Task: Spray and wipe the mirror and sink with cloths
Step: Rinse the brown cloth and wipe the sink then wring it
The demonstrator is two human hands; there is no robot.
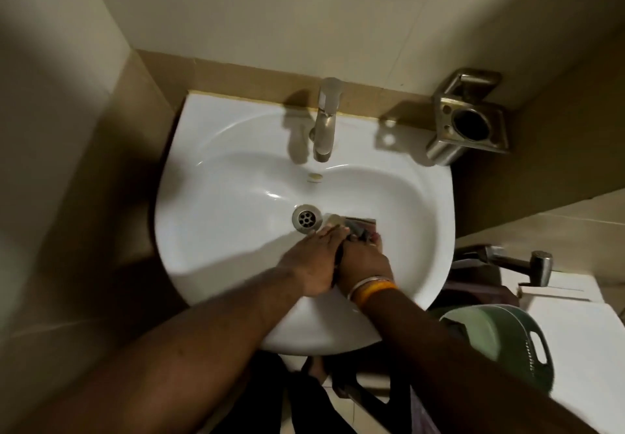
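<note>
Dark cloth (360, 229) bunched under both hands in the sink (216, 197).

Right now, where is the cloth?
In the head view, the dark cloth lies in the sink basin, just right of the drain, under both hands.

White sink (216, 163) w/ dark cloth (362, 227) in basin, by drain (306, 219)
</note>
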